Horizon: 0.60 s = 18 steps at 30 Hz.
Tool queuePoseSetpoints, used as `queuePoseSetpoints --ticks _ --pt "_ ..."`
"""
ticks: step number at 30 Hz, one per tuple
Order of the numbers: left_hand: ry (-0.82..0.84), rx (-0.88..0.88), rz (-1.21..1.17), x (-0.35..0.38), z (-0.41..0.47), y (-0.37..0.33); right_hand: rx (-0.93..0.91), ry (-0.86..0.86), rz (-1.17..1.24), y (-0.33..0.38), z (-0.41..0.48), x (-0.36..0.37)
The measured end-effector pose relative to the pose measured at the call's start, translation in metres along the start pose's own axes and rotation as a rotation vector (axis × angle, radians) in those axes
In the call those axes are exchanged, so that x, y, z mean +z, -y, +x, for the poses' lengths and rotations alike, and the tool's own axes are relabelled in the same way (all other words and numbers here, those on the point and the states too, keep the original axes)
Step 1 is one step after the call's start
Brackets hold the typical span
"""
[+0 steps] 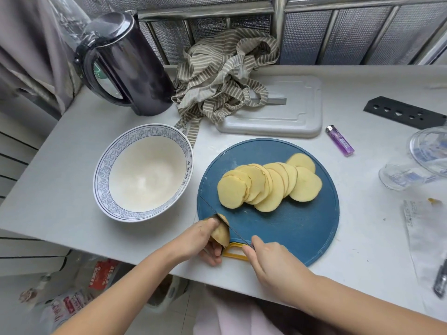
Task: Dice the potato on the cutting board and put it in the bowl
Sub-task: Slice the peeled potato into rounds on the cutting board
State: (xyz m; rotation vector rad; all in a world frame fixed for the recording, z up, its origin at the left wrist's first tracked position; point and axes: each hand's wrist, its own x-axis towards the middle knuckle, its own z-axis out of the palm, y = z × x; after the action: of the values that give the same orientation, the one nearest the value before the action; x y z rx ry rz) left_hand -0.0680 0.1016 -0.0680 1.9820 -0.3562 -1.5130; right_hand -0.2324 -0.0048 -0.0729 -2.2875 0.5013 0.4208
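Observation:
Several round potato slices (268, 184) lie overlapping in a row on the round blue cutting board (297, 228). At the board's near-left edge my left hand (205, 240) grips the last end piece of potato (221, 232). My right hand (268, 262) holds a knife by its handle; the thin blade (217, 215) runs up and left, edge-on, against the potato end. An empty white bowl (142, 172) with a blue patterned rim stands left of the board.
A dark kettle (125, 64) stands at the back left, with a striped cloth (217, 78) draped over a grey board (290, 112) behind. A purple lighter (339, 143), black strip (406, 112), glassware (425, 160) and a plastic wrapper (425, 243) lie right.

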Motion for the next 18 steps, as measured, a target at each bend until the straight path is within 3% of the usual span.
queuePoseSetpoints --ticks 8,18 --pt "0.014 0.064 0.035 0.0 -0.001 0.009 0.041 0.022 0.081 0.002 0.015 -0.002" --pt "-0.139 0.062 -0.126 0.012 -0.003 0.013 0.01 -0.021 -0.039 0.01 -0.009 -0.011"
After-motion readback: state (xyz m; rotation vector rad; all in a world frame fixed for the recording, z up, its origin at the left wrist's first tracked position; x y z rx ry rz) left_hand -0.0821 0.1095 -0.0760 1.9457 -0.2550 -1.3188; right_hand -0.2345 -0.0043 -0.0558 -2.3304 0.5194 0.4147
